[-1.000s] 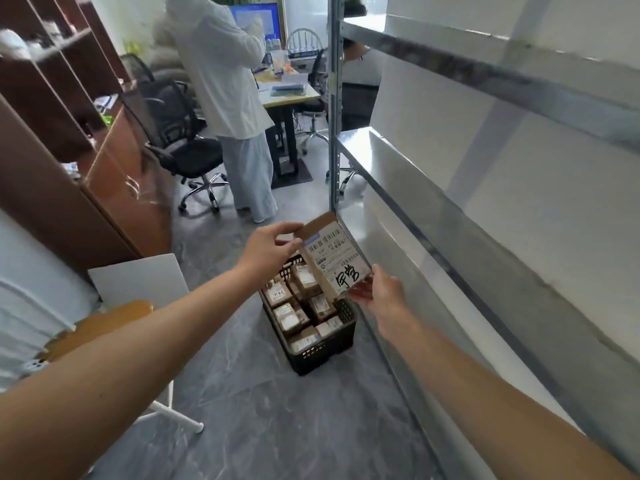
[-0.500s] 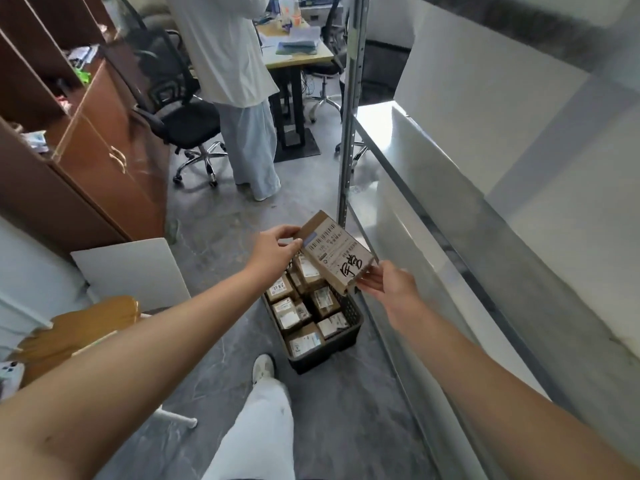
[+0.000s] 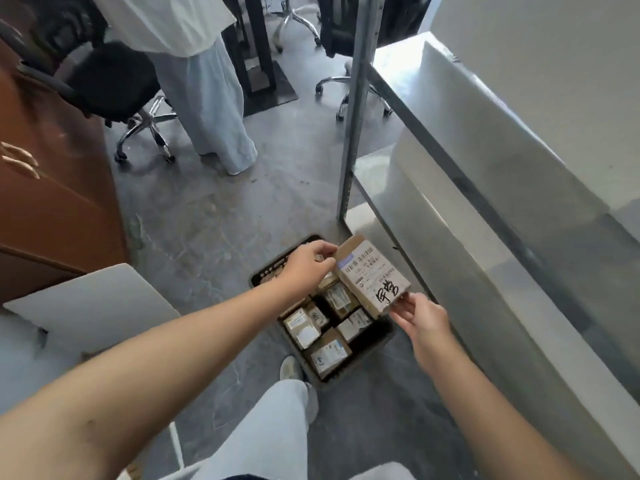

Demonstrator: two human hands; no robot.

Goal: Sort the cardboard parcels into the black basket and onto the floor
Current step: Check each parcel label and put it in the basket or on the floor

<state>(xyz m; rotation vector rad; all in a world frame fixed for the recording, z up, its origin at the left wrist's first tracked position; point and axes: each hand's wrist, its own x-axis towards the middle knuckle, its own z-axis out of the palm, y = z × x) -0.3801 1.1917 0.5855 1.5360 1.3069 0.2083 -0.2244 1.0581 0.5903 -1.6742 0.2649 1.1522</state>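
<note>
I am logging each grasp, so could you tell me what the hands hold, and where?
A labelled cardboard parcel: left hand pinches its far end, right hand its near end.

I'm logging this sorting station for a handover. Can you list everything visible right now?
held parcel: one, brown cardboard with a white label, above the basket's far right corner
black basket: one, on the floor beside the shelf post
parcels in basket: several, brown with white labels
metal shelving: one, silver, right
wooden cabinet: one, brown, left
office chair: black, far left
other person: one, pale clothes, standing beyond
left hand: grips the parcel's far end
right hand: grips its near end
</note>
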